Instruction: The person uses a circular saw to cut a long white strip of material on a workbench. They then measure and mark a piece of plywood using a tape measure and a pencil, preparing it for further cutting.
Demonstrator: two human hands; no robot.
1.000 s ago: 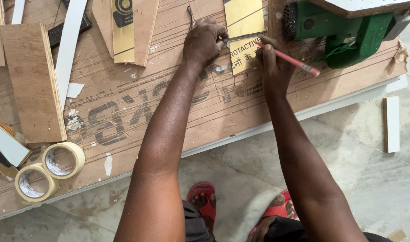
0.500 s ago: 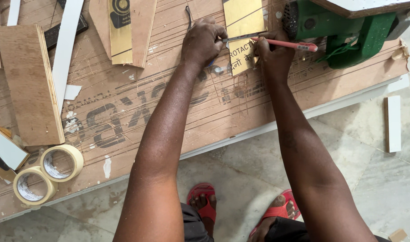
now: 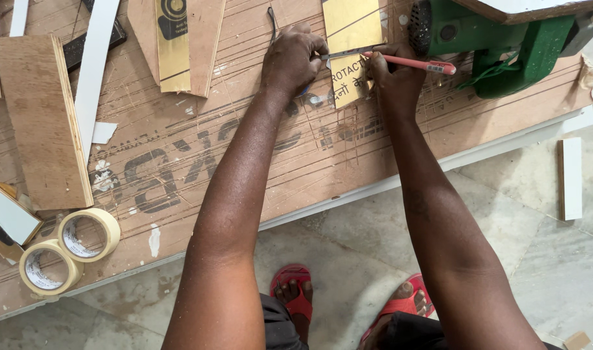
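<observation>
The right hand (image 3: 392, 72) is closed around a red pencil (image 3: 410, 62), tip at a metal ruler (image 3: 348, 52). The left hand (image 3: 291, 59), fingers curled, presses that ruler onto a yellow laminate strip (image 3: 352, 29) lying on the plywood board (image 3: 257, 155). A green power tool (image 3: 497, 39) sits just beside the right hand. Two tape rolls (image 3: 68, 249) rest well apart, touching each other.

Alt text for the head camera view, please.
The right hand holds a red pencil against a metal ruler that the left hand presses onto a yellow strip on a plywood board.
</observation>
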